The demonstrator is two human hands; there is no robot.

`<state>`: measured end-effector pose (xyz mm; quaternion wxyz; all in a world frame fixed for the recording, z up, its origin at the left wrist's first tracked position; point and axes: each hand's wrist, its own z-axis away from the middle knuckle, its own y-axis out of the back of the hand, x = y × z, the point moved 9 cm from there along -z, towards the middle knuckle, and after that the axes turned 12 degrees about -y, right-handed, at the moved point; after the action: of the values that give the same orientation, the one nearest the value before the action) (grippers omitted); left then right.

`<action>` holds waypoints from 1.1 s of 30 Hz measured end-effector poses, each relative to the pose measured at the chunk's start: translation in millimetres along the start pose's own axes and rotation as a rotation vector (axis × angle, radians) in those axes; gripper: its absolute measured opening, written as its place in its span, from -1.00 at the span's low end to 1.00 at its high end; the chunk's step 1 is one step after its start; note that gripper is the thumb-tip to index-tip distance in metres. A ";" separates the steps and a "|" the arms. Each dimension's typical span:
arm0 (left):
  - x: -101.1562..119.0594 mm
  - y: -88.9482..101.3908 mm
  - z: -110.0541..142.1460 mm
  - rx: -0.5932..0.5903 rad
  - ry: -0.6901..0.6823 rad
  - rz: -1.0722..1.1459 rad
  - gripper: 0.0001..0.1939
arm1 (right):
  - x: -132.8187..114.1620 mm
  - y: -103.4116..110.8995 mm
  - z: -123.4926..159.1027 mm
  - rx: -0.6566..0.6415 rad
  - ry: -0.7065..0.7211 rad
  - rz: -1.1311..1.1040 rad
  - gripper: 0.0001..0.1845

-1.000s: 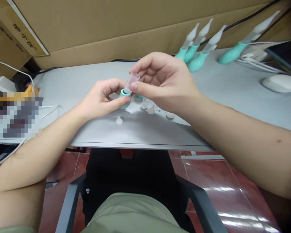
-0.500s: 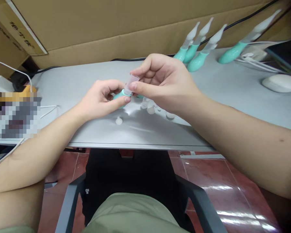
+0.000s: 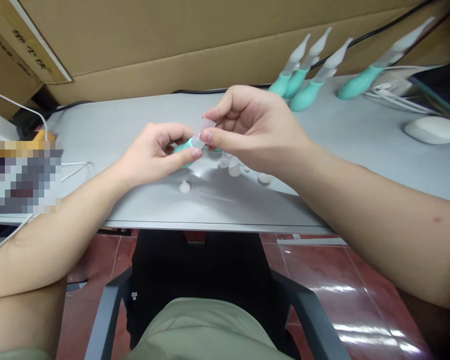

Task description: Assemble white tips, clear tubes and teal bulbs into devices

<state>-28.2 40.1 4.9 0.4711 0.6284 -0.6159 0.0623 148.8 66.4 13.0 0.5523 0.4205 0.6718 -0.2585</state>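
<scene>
My left hand (image 3: 152, 152) is closed around a teal squeeze bulb (image 3: 182, 146), its mouth pointing right. Between thumb and fingers, my right hand (image 3: 258, 125) pinches a clear plastic tube (image 3: 209, 122). The tube's lower end meets the bulb's mouth; how deep it sits I cannot tell. Below the hands, a small white stemmed piece (image 3: 185, 186) lies on the desk. Several whitish plastic parts (image 3: 234, 169) lie under my right hand, partly covered by it. A bit of another teal piece (image 3: 217, 149) shows behind my right fingers.
Several teal nasal aspirators with white tips (image 3: 303, 101) stand at the desk's back right. A white mouse (image 3: 435, 130) and cables lie at the right. A cardboard wall (image 3: 153, 45) rises behind the grey desk (image 3: 97, 120). At left are a cable and a blurred-out object (image 3: 28, 180).
The clear tube has tilted or shifted slightly at the bulb's mouth. Both hands keep their grips and almost the same places; the view has shifted very slightly.
</scene>
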 end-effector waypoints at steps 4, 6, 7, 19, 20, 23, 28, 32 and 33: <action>2.6 -2.1 -0.8 -0.036 0.015 -0.011 -0.47 | -0.8 1.3 0.9 0.027 0.018 0.078 -0.38; 4.3 -2.4 -1.5 -0.040 0.014 -0.016 -0.49 | -1.5 0.4 1.1 0.025 0.034 0.103 -0.46; 5.0 -2.6 -1.9 -0.040 0.012 -0.018 -0.50 | -1.5 0.0 1.1 0.025 0.040 0.110 -0.50; 0.5 -5.8 -2.4 -0.070 0.101 0.041 -0.46 | 3.6 -4.6 1.2 0.026 -0.028 0.142 -0.46; 0.6 -6.5 -2.2 -0.074 0.106 0.044 -0.47 | 3.9 -4.7 1.1 0.021 -0.032 0.143 -0.47; -0.7 -8.4 -1.3 -0.074 0.134 0.061 -0.40 | 4.7 -4.7 1.4 0.013 -0.040 0.152 -0.51; -3.6 -10.3 -0.1 -0.075 0.152 0.089 -0.38 | 6.1 -5.0 3.1 0.010 -0.029 0.177 -0.47; -7.2 -10.1 1.5 -0.063 0.167 0.107 -0.39 | 7.5 -3.6 4.2 0.022 -0.004 0.211 -0.48; -7.6 -9.9 1.8 -0.059 0.168 0.105 -0.40 | 7.6 -3.0 4.4 0.028 0.000 0.217 -0.49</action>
<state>-22.6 42.3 -6.1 0.5354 0.5737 -0.6079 0.1213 148.3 63.4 4.2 0.5713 0.4984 0.6185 -0.2066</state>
